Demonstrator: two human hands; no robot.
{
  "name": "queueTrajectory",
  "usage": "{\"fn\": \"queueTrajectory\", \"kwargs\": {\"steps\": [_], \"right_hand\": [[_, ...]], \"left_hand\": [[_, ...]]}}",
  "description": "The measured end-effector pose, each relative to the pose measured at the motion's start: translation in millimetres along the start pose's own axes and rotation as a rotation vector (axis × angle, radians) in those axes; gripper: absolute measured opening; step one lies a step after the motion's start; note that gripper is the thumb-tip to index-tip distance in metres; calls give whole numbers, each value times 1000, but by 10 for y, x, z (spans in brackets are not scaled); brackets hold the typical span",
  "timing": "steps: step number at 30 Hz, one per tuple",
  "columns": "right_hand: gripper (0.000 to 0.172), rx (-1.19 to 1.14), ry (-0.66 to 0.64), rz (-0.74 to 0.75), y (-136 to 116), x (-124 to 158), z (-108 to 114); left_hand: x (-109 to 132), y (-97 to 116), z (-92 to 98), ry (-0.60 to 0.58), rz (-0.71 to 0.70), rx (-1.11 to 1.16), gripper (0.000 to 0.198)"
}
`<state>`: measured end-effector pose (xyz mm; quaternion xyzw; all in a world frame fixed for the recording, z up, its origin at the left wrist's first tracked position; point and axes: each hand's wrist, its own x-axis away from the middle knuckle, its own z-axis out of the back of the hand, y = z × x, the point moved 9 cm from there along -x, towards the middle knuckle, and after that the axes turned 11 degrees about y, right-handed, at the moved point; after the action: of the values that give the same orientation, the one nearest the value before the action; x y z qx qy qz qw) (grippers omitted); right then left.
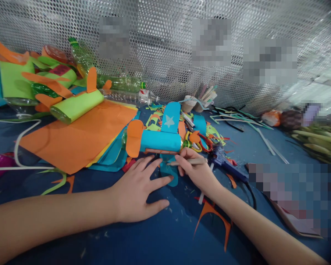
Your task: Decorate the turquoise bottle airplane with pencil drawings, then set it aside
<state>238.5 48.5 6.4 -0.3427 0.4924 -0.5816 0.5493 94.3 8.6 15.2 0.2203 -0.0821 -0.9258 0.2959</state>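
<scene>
A plane made from a plastic bottle wrapped in blue paper [161, 141] lies on its side in front of me, with orange paper pieces [134, 138] at its left end. One blue wing [174, 114] bearing a pale star points away from me; the other blue wing [169, 181] extends toward me. My left hand [136, 187] rests with fingers spread, index fingertip on the near wing. Between the fingers of my right hand [191, 165] is a pale marker [196, 161], its tip at the near wing. The mark under the tip is too small to make out.
Orange paper sheets [79, 136] and more bottle models [77, 105] are at left. A blue glue gun [228, 165], scissors [205, 141] and paper scraps [213, 217] lie to the right. Cups of pens [200, 105] stand before the perforated metal screen [165, 48].
</scene>
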Motion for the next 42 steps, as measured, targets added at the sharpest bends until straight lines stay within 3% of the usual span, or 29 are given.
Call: {"fn": "queueTrajectory", "kwargs": {"steps": [42], "right_hand": [[24, 93, 68, -15, -23, 6, 78]], "left_hand": [[7, -9, -2, -5, 9, 20, 53]]}}
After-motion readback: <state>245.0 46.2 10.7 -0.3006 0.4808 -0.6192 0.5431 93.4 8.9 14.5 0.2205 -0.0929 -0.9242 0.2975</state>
